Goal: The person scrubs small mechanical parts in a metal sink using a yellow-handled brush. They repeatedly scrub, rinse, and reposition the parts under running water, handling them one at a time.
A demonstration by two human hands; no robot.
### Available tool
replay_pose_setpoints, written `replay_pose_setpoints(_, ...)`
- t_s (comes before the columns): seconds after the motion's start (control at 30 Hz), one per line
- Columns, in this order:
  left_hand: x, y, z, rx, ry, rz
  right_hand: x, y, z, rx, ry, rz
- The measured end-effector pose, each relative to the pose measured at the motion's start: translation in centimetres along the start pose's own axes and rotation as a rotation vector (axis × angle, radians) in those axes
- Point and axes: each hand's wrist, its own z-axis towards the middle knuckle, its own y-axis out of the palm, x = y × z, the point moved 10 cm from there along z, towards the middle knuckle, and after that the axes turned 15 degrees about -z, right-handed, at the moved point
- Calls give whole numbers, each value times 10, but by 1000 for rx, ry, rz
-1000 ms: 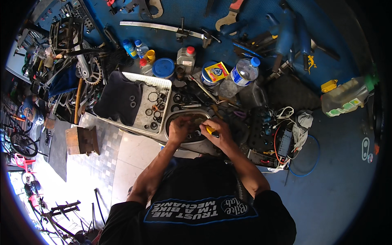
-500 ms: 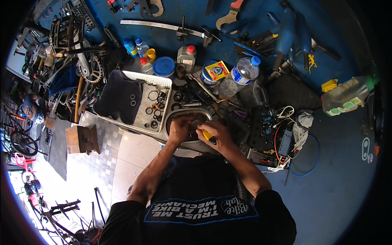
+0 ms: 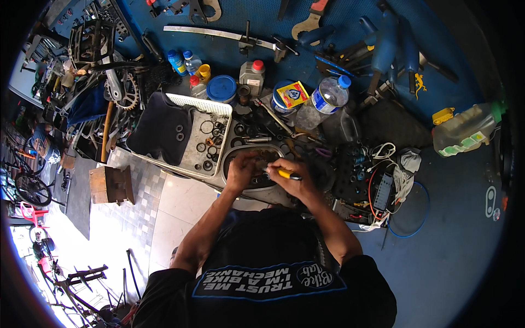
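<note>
Blue perforated wall panel (image 3: 249,11), hung with tools, stands at the far side of a cluttered bench. Left: white plastic lattice basket (image 3: 199,103), holding black cloth (image 3: 158,128) and dark metal rings (image 3: 208,165). Centre: oval grey basin (image 3: 265,194). Left hand (image 3: 240,172), over basin: fingers curled, grasp hidden, cannot tell. Right hand (image 3: 299,185), over basin: grips slim yellow-and-black-handled tool (image 3: 285,174); handle lies flatter than half a second ago, suggesting a changed working angle.
</note>
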Motion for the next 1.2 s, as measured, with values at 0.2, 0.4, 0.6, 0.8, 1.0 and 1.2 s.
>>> replay_pose_setpoints(0.2,-1,-6,6,-14,22,157,-20,-14,-5,33,-120,-55)
replay_pose_setpoints(0.4,13,6,-1,-31,46,241,-17,-16,-8,77,-216,-141)
replay_pose_setpoints(0.6,6,6,-3,-39,1,165,-15,-13,-7,134,-294,-152)
replay_pose_setpoints(0.8,-6,3,-3,-60,-68,-81,2,-2,7,112,-320,-446)
replay_pose_setpoints(1.0,0,1,-4,-25,20,4,14,4,5,-41,156,41)
replay_pose_setpoints(1.2,9,2,-9,16,63,150,14,1,4,37,86,-13)
